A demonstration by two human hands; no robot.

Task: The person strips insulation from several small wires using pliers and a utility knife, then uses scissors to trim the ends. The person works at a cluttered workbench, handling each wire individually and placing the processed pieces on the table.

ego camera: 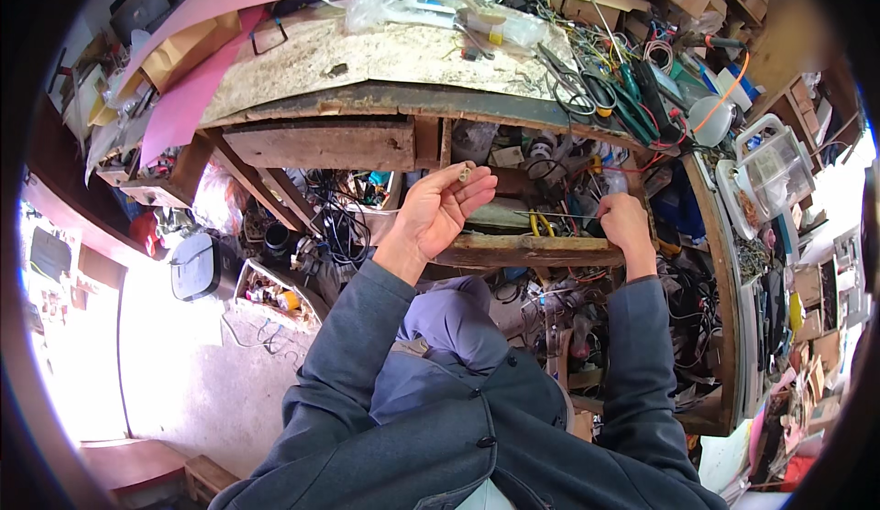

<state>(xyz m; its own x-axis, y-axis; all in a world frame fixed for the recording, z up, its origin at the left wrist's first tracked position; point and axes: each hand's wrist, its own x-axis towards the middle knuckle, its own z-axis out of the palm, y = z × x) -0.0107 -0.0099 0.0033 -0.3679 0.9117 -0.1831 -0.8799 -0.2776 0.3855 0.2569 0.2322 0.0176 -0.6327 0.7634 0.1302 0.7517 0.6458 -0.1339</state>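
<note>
My left hand (440, 211), palm up, holds a small pale tubular piece (465, 173) between thumb and fingertips, in front of the workbench. To the right, my right hand (624, 221) is closed around one end of a thin metal rod (560, 214), perhaps a screwdriver shaft; its handle is hidden in the fist. The rod points left over an open wooden drawer (529, 251), above a pair of yellow-handled pliers (541, 224) among wires and small parts. The two hands are apart.
Scissors (565, 73), a green-handled screwdriver (627, 73) and tangled wires lie at the bench top's right. Plastic bags (375, 1) and pink sheets (185, 104) are on its back and left. Clear plastic boxes (770, 173) stand right. A bin of scraps (278, 297) sits below left.
</note>
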